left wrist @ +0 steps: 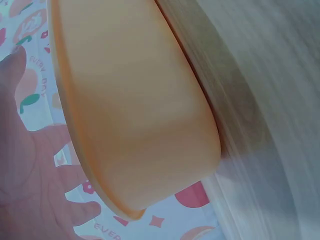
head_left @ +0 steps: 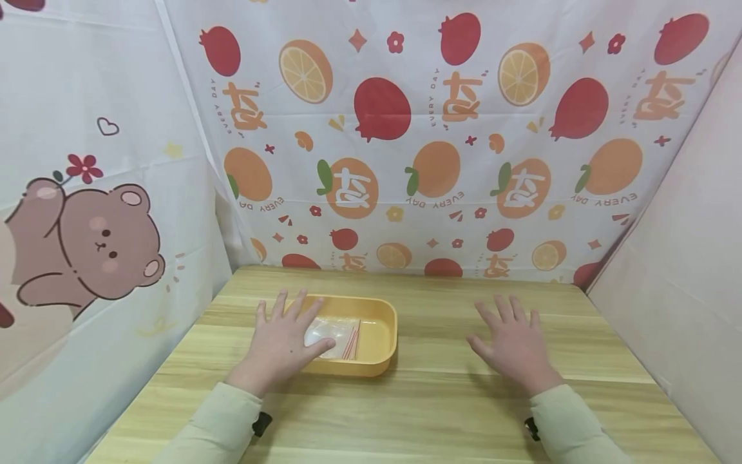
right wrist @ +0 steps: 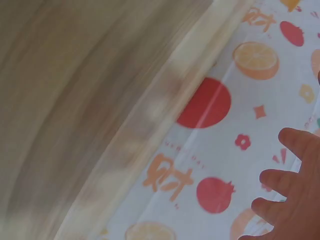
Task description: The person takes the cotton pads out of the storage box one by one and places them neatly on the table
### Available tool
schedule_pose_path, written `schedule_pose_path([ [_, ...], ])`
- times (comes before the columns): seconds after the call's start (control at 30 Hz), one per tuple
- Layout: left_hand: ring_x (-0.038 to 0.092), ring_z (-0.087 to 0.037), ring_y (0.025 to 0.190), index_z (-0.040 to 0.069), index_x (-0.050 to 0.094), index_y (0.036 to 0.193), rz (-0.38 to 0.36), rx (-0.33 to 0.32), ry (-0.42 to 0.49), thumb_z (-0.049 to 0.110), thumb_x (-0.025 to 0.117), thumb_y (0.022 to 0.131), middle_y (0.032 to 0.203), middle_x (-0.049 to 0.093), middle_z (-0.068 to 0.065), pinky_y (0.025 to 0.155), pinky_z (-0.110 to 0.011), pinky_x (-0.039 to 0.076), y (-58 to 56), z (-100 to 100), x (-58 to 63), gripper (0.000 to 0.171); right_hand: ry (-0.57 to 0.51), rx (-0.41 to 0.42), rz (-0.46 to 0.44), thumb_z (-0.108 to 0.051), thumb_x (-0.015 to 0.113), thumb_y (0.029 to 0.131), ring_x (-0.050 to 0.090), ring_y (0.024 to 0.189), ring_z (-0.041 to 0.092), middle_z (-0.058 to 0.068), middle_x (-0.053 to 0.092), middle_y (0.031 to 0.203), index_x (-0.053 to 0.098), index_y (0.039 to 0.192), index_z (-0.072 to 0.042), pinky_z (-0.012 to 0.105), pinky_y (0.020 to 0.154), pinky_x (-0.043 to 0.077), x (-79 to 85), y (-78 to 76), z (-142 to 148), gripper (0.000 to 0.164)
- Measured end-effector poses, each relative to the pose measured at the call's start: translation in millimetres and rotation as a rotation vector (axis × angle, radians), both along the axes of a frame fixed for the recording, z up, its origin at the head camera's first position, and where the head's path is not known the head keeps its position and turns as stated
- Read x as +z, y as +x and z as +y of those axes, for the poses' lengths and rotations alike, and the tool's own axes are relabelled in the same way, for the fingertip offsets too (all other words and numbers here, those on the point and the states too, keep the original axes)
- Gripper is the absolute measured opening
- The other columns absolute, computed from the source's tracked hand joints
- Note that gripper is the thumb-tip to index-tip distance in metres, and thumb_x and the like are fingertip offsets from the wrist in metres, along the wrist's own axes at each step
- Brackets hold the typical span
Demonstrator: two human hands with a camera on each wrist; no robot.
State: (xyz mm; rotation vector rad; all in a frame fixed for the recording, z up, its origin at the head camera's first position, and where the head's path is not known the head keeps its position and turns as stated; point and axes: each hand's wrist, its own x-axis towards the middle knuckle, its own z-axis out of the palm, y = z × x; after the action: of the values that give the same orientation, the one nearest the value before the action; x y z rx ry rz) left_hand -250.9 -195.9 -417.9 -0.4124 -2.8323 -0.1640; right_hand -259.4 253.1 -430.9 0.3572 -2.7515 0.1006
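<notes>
In the head view my left hand (head_left: 281, 345) hovers with fingers spread over the left part of a yellow plastic tray (head_left: 382, 368). Inside the tray lie clear plastic bags (head_left: 348, 328) with red lines along one edge; my hand hides part of them. The left wrist view shows the tray's outer side wall (left wrist: 135, 110) close up, with the left hand (left wrist: 35, 180) beside its rim, holding nothing. My right hand (head_left: 513, 348) is held above the wooden table to the right, its fingers spread and holding nothing. Part of that right hand (right wrist: 295, 190) appears in the right wrist view.
The wooden table (head_left: 440, 412) has light grain. A white cloth with fruit prints (head_left: 429, 129) hangs behind its back edge. A bear-print cloth (head_left: 110, 245) hangs on the left, and a plain white cloth (head_left: 678, 270) on the right.
</notes>
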Motion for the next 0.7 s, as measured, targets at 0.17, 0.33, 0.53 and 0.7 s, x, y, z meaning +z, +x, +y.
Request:
schedule_pose_path([
  [0.17, 0.012, -0.051, 0.148, 0.020, 0.040, 0.157, -0.003, 0.004, 0.031, 0.083, 0.043, 0.088, 0.164, 0.025, -0.018, 0.110, -0.076, 0.004, -2.6, -2.7, -1.4, 0.093, -0.057, 0.059, 0.008, -0.055, 0.060, 0.095, 0.027, 0.144, 0.047, 0.021, 0.038, 0.156, 0.049, 0.151, -0.019, 0.075, 0.109, 0.020, 3.8, -2.8, -19.9, 0.068],
  [0.33, 0.016, -0.051, 0.147, 0.018, 0.040, 0.156, -0.028, 0.008, 0.108, 0.076, 0.047, 0.092, 0.162, 0.028, -0.020, 0.111, -0.075, 0.008, -4.8, -7.1, -1.6, 0.087, -0.153, 0.141, -0.010, -0.048, 0.061, 0.097, 0.031, 0.143, 0.046, 0.021, 0.041, 0.154, 0.050, 0.150, -0.015, 0.069, 0.111, 0.026, 2.0, -4.2, -41.0, 0.063],
  [0.53, 0.023, -0.053, 0.143, 0.014, 0.035, 0.158, -0.093, 0.030, 0.209, 0.074, 0.042, 0.096, 0.161, 0.025, -0.025, 0.108, -0.075, 0.021, -8.7, -15.2, -2.5, 0.086, -0.354, 0.214, -0.107, -0.045, 0.059, 0.100, 0.040, 0.140, 0.038, 0.015, 0.045, 0.153, 0.049, 0.151, -0.016, 0.061, 0.111, 0.034, 6.4, -1.5, -62.3, 0.060],
  [0.7, 0.028, -0.051, 0.142, 0.012, 0.028, 0.160, -0.168, 0.061, 0.332, 0.075, 0.033, 0.097, 0.162, 0.023, -0.026, 0.106, -0.074, 0.028, -17.0, -27.9, -3.4, 0.089, -0.556, 0.236, -0.260, -0.045, 0.056, 0.102, 0.041, 0.140, 0.031, 0.006, 0.045, 0.155, 0.046, 0.153, -0.020, 0.056, 0.113, 0.034, 13.3, 0.8, -75.2, 0.058],
])
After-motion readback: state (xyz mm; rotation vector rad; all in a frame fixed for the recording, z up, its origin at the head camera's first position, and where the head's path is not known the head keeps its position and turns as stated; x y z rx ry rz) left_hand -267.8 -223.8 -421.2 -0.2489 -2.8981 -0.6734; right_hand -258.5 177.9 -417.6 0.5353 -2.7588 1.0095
